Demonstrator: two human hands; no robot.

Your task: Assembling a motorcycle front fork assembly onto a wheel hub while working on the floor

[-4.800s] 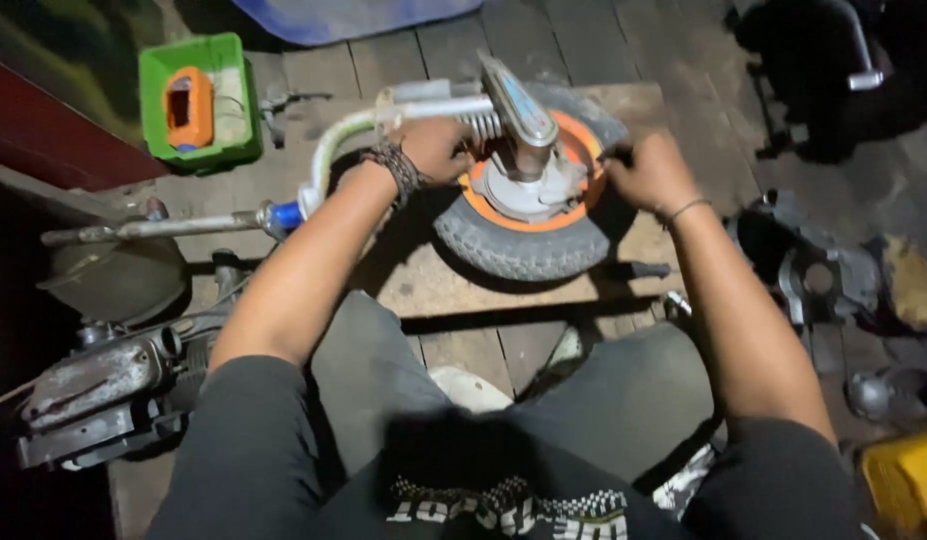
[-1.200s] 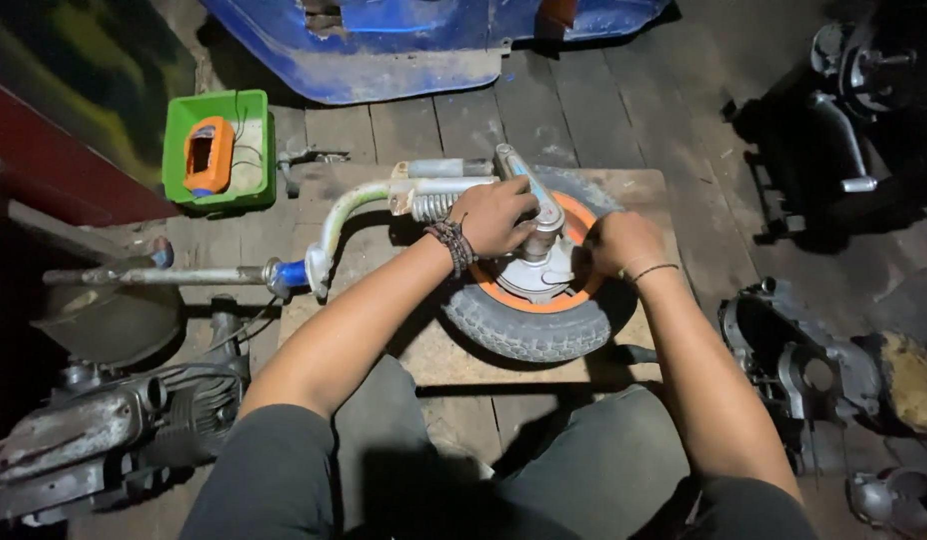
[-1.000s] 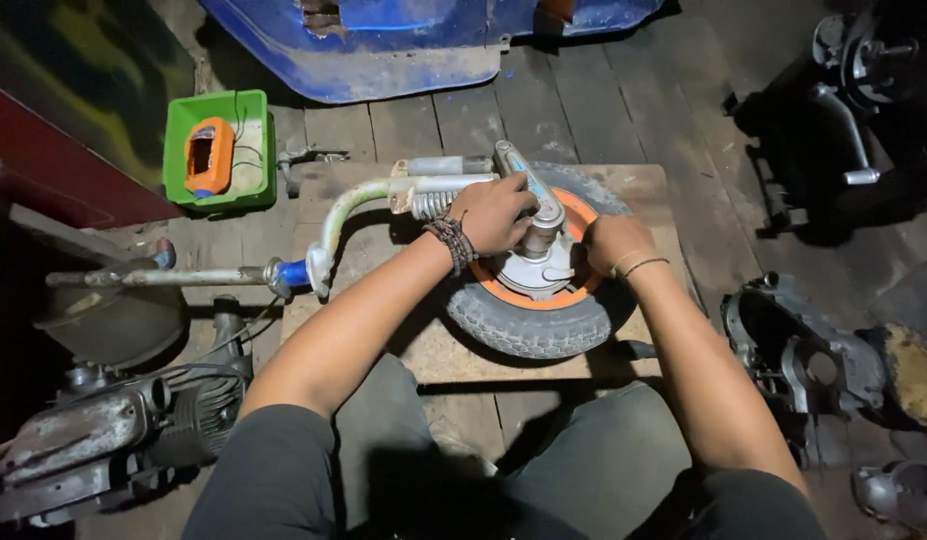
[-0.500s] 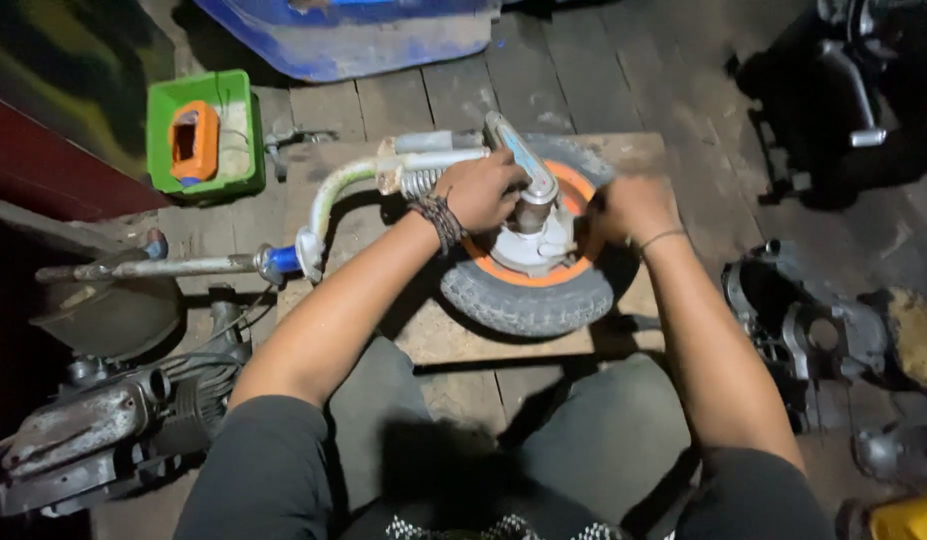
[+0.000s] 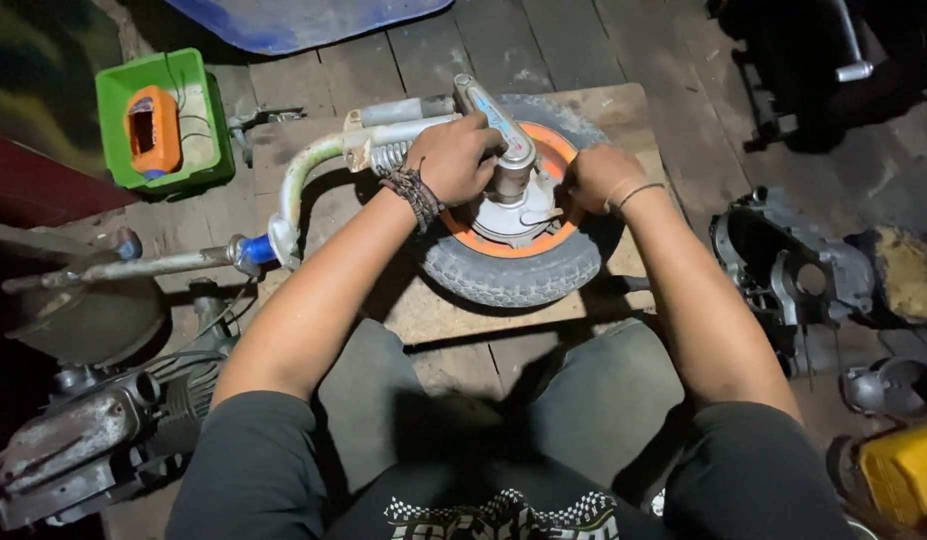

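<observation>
My fingertips are mostly out of sight: those of my left hand [image 5: 462, 158] curl round the far side of the grey metal hub [image 5: 512, 205], and those of my right hand [image 5: 596, 175] tuck under against the orange rim [image 5: 559, 160], so what they press on I cannot make out. The far part of the small wheel [image 5: 514, 262] is covered by both hands and by the slanted metal lever [image 5: 494, 115] crossing above it. The blue sheet [image 5: 304, 18] is cut off at the top edge of the view, and the dark machine parts [image 5: 784, 270] to the right fade into shadow.

The green plastic tray [image 5: 199, 120] sits off the board's left far corner, on the wooden floor [image 5: 624, 40]; in it lies an orange boxy device [image 5: 152, 132] with thin wires beside it.

My left hand is closed firmly round the hub's upright stem, just below the lever. My right hand is bunched into a loose fist touching the rim's right side; whether it clamps anything there I cannot tell.

The wheel lies flat on the wooden board [image 5: 454, 320], towards its far right corner, tyre nearly reaching the right edge. The pale curved fork tube [image 5: 294, 190] runs from the hub along the board's far edge and bends down past its left edge.
</observation>
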